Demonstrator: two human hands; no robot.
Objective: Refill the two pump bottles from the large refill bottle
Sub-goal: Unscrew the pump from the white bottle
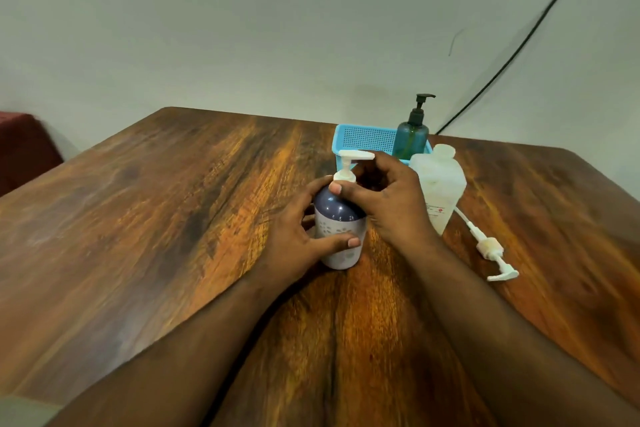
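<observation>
A purple and white pump bottle (337, 218) stands upright in the middle of the wooden table (173, 218). My left hand (298, 236) wraps around its body. My right hand (388, 198) grips the white pump head (349, 163) at the bottle's neck. A large translucent white refill bottle (440, 184) with a white cap stands just right of my right hand. A teal pump bottle (412, 135) with a black pump stands in a blue basket (363, 139) behind.
A loose white pump with its tube (488, 246) lies on the table to the right of the refill bottle. A black cable (519, 45) runs down the wall at the back right. A dark red seat (24, 149) sits off the table's left side.
</observation>
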